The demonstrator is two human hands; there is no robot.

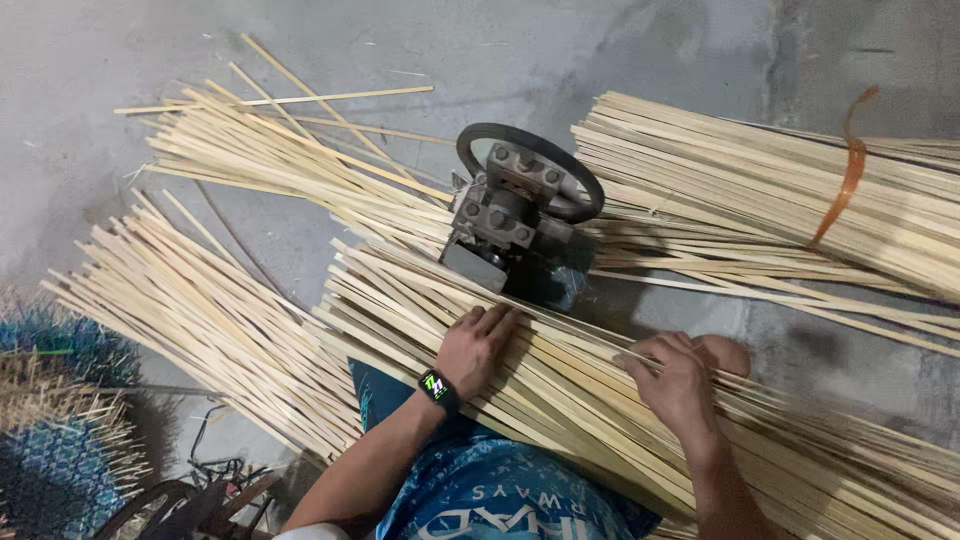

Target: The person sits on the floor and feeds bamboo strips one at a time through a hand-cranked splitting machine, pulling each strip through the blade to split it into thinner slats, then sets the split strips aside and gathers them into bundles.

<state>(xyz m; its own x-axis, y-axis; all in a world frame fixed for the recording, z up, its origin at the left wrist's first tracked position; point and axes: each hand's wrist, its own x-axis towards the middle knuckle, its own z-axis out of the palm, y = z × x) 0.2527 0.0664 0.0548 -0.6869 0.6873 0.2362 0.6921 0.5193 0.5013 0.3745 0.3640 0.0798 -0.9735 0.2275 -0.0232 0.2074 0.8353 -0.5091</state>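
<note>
A long bundle of pale bamboo strips (560, 385) lies across my lap, running from the middle down to the lower right. My left hand (472, 345), with a black wristwatch, rests flat on the strips just in front of a small grey metal machine (505, 215) with a black wheel. My right hand (675, 380) lies farther right on the same bundle, fingers curled over a few strips. The strip ends point at the machine's near side.
More strip piles lie on the grey concrete floor: one at the left (190, 310), one behind the machine (290, 160), one at the right (780, 190) tied with an orange band (848, 170). Blue woven material (60, 440) and dark cables (215, 470) sit lower left.
</note>
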